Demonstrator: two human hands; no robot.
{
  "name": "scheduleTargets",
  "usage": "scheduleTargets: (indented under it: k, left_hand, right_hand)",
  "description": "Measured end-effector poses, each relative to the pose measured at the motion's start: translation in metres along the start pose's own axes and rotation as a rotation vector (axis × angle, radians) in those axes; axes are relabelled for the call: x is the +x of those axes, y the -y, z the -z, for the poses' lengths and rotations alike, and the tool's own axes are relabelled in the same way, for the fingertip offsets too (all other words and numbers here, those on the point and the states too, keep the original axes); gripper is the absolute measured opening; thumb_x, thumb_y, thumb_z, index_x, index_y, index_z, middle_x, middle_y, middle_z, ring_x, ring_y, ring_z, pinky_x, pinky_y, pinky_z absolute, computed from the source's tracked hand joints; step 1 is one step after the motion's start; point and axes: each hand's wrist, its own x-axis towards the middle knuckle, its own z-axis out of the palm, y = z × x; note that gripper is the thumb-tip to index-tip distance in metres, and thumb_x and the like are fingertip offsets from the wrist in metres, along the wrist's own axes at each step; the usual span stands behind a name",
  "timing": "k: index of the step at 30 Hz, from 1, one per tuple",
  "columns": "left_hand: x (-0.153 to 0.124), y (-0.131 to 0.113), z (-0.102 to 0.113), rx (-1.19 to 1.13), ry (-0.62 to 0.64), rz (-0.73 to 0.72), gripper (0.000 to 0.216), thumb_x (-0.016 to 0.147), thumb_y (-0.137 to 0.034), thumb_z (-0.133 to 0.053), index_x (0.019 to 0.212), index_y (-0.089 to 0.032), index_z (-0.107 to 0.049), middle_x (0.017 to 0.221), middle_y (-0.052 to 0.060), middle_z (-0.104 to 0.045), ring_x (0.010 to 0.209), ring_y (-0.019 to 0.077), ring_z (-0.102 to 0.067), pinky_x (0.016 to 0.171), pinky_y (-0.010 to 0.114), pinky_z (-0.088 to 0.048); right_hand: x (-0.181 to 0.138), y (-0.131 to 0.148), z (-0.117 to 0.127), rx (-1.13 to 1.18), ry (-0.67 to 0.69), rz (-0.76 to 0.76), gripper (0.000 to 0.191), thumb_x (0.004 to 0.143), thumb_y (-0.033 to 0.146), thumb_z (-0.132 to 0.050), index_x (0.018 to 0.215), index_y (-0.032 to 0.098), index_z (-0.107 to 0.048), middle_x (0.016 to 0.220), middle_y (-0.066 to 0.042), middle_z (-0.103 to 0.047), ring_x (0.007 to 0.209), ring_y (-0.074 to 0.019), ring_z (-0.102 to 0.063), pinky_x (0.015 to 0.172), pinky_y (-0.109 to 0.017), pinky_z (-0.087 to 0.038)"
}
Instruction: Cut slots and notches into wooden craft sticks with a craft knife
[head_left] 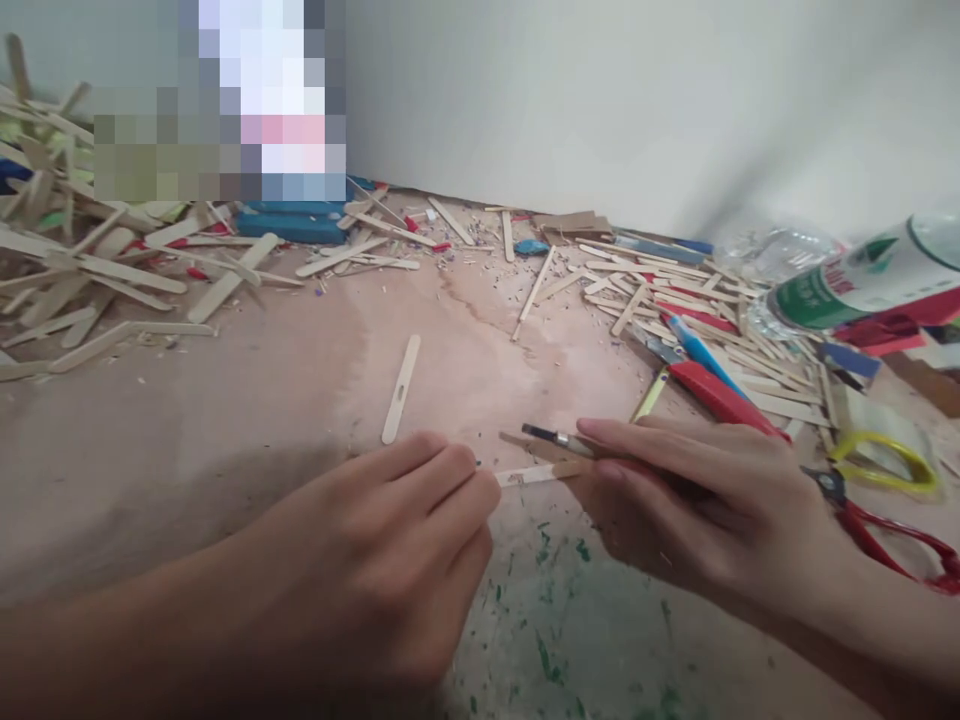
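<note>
My left hand [397,560] is curled, its fingertips pinching one end of a thin wooden stick [536,474] that lies flat on the worktop [262,420]. My right hand [690,510] is closed round a small craft knife [559,438], whose dark blade tip points left just above the stick. Both hands meet low in the middle of the view. Another loose wooden stick [400,388] lies a little beyond my left hand.
A heap of wooden sticks [97,270] fills the far left, and more sticks [675,300] are scattered at the right. Red-handled scissors [892,540], a yellow tape ring [885,460], a lying plastic bottle [862,275] and blue blocks [292,220] sit nearby. A white wall [637,100] stands behind.
</note>
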Motion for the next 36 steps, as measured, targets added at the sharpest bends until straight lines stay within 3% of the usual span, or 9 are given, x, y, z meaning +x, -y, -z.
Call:
scheduleTargets:
  k: [3, 6, 8, 13, 16, 20, 27, 33, 36]
  left_hand:
    - [0.003, 0.001, -0.004, -0.067, -0.057, 0.047, 0.049, 0.12, -0.003, -0.059, 0.08, -0.022, -0.079, 0.09, 0.009, -0.086, 0.076, 0.0251, -0.074, 0.072, 0.045, -0.066]
    - [0.002, 0.002, -0.011, -0.181, -0.093, 0.132, 0.051, 0.122, -0.001, -0.053, 0.082, -0.024, -0.076, 0.096, 0.007, -0.087, 0.077, 0.0232, -0.073, 0.071, 0.045, -0.065]
    - [-0.002, 0.001, -0.015, -0.243, -0.089, 0.174, 0.046, 0.124, -0.002, -0.053, 0.092, -0.024, -0.077, 0.101, 0.005, -0.087, 0.083, 0.0222, -0.075, 0.073, 0.043, -0.066]
    - [-0.014, 0.001, -0.018, -0.257, -0.051, 0.268, 0.032, 0.137, -0.015, -0.048, 0.123, -0.022, -0.076, 0.12, 0.003, -0.09, 0.103, 0.0199, -0.083, 0.099, 0.035, -0.073]
    - [-0.013, 0.001, -0.017, -0.287, -0.03, 0.221, 0.034, 0.137, -0.014, -0.047, 0.117, -0.022, -0.074, 0.118, 0.003, -0.088, 0.102, 0.019, -0.083, 0.094, 0.035, -0.072]
    - [-0.008, -0.003, -0.018, -0.347, -0.073, 0.289, 0.046, 0.138, -0.014, -0.043, 0.1, -0.026, -0.066, 0.105, 0.001, -0.082, 0.097, 0.0201, -0.079, 0.087, 0.038, -0.067]
    - [-0.008, -0.012, -0.017, -0.308, -0.068, 0.299, 0.045, 0.129, -0.001, -0.049, 0.095, -0.025, -0.066, 0.106, 0.004, -0.081, 0.095, 0.023, -0.074, 0.084, 0.043, -0.06]
    - [-0.004, -0.016, -0.007, -0.425, -0.008, 0.359, 0.04, 0.13, -0.005, -0.05, 0.115, -0.022, -0.083, 0.121, 0.005, -0.093, 0.112, 0.0232, -0.086, 0.108, 0.042, -0.071]
    - [-0.006, -0.004, -0.006, -0.417, 0.032, 0.381, 0.025, 0.132, -0.016, -0.063, 0.143, -0.024, -0.084, 0.142, 0.006, -0.093, 0.129, 0.0248, -0.088, 0.121, 0.044, -0.072]
  right_hand:
    - [0.004, -0.008, 0.0, 0.054, 0.068, 0.036, 0.028, 0.133, 0.018, -0.067, 0.152, 0.022, -0.087, 0.095, -0.004, -0.09, 0.069, -0.015, -0.081, 0.063, -0.025, -0.062]
    - [0.005, -0.016, 0.004, 0.106, 0.139, 0.076, 0.027, 0.136, 0.023, -0.064, 0.154, 0.023, -0.085, 0.096, -0.002, -0.086, 0.068, -0.0117, -0.077, 0.06, -0.021, -0.057]
    - [0.004, -0.019, 0.006, 0.135, 0.154, 0.084, 0.023, 0.136, 0.028, -0.07, 0.151, 0.023, -0.086, 0.096, -0.001, -0.086, 0.07, -0.0109, -0.077, 0.061, -0.021, -0.058]
    - [-0.001, -0.023, 0.004, 0.127, 0.201, 0.122, 0.023, 0.133, 0.022, -0.074, 0.153, 0.02, -0.086, 0.106, -0.004, -0.093, 0.073, -0.0131, -0.083, 0.061, -0.027, -0.06]
    - [-0.001, -0.024, 0.0, 0.105, 0.202, 0.159, 0.022, 0.135, 0.022, -0.071, 0.152, 0.018, -0.085, 0.102, -0.002, -0.091, 0.07, -0.0123, -0.08, 0.059, -0.03, -0.056]
    - [-0.001, -0.023, -0.006, 0.029, 0.159, 0.206, 0.022, 0.138, 0.026, -0.067, 0.153, 0.019, -0.081, 0.1, 0.0, -0.09, 0.068, -0.0091, -0.077, 0.061, -0.027, -0.054]
    - [-0.003, -0.021, -0.012, -0.011, 0.086, 0.208, 0.018, 0.135, 0.023, -0.073, 0.15, 0.02, -0.083, 0.105, -0.002, -0.094, 0.07, -0.0103, -0.081, 0.061, -0.027, -0.055]
    - [-0.002, -0.022, -0.011, 0.068, 0.152, 0.225, 0.023, 0.135, 0.022, -0.071, 0.154, 0.017, -0.083, 0.105, -0.002, -0.091, 0.075, -0.0111, -0.079, 0.064, -0.027, -0.055]
    - [0.0, -0.02, -0.011, 0.089, 0.154, 0.255, 0.022, 0.138, 0.024, -0.065, 0.149, 0.015, -0.082, 0.097, 0.0, -0.085, 0.068, -0.01, -0.073, 0.062, -0.027, -0.051]
